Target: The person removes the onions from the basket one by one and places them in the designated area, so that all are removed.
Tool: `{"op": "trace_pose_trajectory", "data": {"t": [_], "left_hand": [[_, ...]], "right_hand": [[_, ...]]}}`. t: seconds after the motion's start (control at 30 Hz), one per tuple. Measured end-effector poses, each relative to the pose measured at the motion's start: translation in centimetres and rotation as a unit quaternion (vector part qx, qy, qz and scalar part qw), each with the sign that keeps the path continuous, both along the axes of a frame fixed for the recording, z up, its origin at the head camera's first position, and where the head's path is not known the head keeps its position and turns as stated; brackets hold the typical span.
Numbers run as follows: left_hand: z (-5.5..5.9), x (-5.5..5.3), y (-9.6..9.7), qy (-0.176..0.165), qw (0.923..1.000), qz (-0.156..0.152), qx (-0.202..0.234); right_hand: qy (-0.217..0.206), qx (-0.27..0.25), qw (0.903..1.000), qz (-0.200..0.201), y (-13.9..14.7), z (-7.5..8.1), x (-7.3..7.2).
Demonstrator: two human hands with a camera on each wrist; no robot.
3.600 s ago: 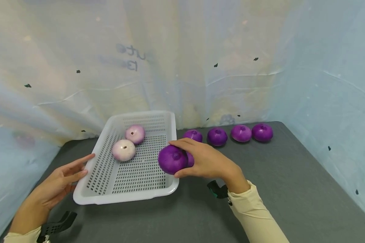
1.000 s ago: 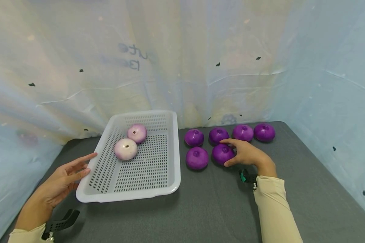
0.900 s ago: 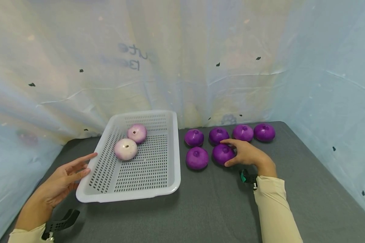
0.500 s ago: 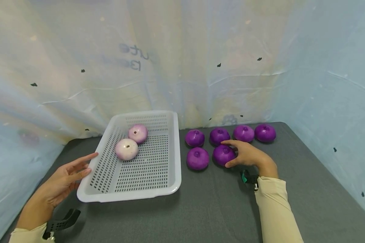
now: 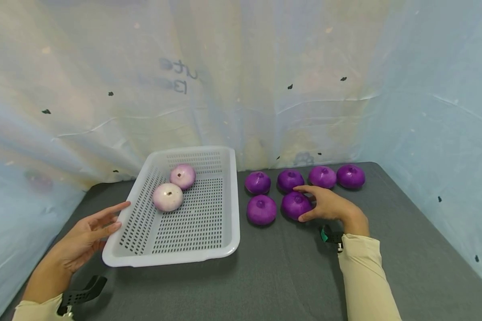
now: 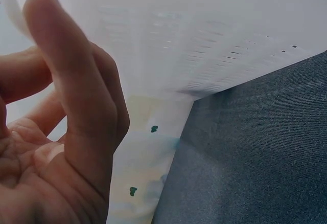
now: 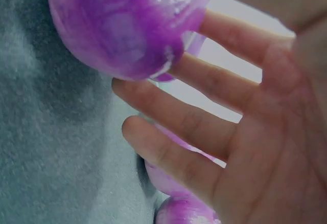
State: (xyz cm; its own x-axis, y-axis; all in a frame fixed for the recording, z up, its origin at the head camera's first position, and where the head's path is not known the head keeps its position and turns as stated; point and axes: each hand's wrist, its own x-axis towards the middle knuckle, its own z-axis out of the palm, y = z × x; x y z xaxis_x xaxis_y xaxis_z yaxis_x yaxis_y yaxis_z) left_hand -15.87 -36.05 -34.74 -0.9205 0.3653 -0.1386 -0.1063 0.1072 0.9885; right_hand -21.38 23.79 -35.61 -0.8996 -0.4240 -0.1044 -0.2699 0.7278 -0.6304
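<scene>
In the head view, my left hand (image 5: 82, 238) touches the left rim of a white perforated basket (image 5: 229, 223) with its index finger and thumb tips. The basket's pale underside (image 6: 168, 45) fills the top of the left wrist view. Two pale pink-white onions (image 5: 168, 197) lie in the basket's left half. To the right of it, my right hand (image 5: 331, 205) holds a purple onion (image 5: 294, 206) at table level, index finger behind and thumb in front. Its lower two fingers (image 7: 168, 155) extend apart in the right wrist view. Another purple onion (image 5: 261, 210) lies just left of the held one.
Several purple onions stand in a back row, including one (image 5: 258, 183) nearest the basket and one (image 5: 351, 176) at the far right. A dark grey table (image 5: 261, 281) lies beneath everything. A pale curtain (image 5: 257, 80) rises behind its back edge.
My right hand, which held a purple onion over the basket's right rim, has moved right to the front row of onions. It has barely moved over the last second. My left hand stays at the rim.
</scene>
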Motion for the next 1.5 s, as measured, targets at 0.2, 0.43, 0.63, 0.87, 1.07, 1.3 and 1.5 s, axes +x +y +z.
{"op": "trace_pose_trajectory", "data": {"t": [0.2,0.43,0.63,0.87,1.07,1.3,1.5], "left_hand": [[-0.1,0.0,0.0,0.002,1.0000,-0.001,-0.009],[0.0,0.0,0.1,0.003,0.9997,0.005,-0.022],[0.1,-0.1,0.1,-0.008,0.9993,0.010,-0.034],[0.0,0.0,-0.1,-0.012,0.9995,0.011,-0.026],[0.0,-0.2,0.5,-0.010,0.9987,0.013,-0.049],[0.4,-0.3,1.0,-0.009,0.9969,0.034,-0.071],[0.2,0.4,0.4,-0.022,0.9971,0.031,-0.065]], "right_hand": [[-0.005,0.002,0.9999,-0.011,0.2,0.9,0.5],[0.053,0.031,0.9977,-0.029,-0.6,3.3,1.3],[0.135,0.011,0.9907,0.007,-4.2,5.8,2.3],[0.155,-0.066,0.9823,0.082,-10.1,8.7,2.3],[0.151,-0.131,0.9682,0.151,-16.2,9.8,0.1],[0.120,-0.119,0.9641,0.205,-24.4,9.3,-2.7],[0.090,-0.024,0.9714,0.219,-30.0,7.1,-4.6]]}}
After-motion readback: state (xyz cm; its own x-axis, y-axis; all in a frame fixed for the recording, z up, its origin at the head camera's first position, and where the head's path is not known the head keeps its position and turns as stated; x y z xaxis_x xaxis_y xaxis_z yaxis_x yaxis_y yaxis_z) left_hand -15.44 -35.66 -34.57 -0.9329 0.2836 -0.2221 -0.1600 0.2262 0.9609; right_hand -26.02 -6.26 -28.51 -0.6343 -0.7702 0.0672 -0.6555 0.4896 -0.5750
